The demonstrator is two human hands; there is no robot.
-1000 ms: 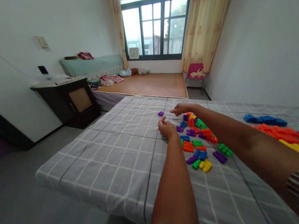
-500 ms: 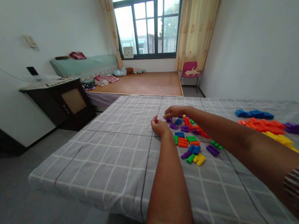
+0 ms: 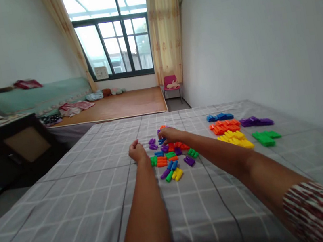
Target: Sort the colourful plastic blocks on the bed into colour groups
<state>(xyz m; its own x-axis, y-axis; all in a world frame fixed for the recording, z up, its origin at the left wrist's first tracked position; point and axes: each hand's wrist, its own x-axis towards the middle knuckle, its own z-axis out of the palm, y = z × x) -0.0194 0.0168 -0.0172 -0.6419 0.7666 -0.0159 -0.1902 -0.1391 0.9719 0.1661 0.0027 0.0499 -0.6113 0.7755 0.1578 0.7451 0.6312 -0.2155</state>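
Note:
Small coloured plastic pieces lie mixed on the checked cloth. My right hand (image 3: 168, 135) reaches over the far part of this pile, its fingers bent down at a blue piece (image 3: 161, 141). To the left of the pile, my left hand (image 3: 137, 150) is curled, fingers together; whatever it may hold is too small to make out. Two purple pieces (image 3: 153, 144) lie between the hands. Nearer are orange pieces (image 3: 162, 161), a purple piece (image 3: 189, 161) and yellow pieces (image 3: 177, 174).
Sorted groups lie at the right: blue (image 3: 219, 117), orange (image 3: 224, 126), yellow (image 3: 236, 139), purple (image 3: 256, 121) and green (image 3: 266, 137). Beyond the checked cloth (image 3: 84, 198) are a bed (image 3: 134, 103), a pink chair (image 3: 170, 82) and a dark cabinet (image 3: 15, 148).
The camera has turned to the right. My right hand has moved away from my left hand, from beside its fingertips to over the blue piece in the pile.

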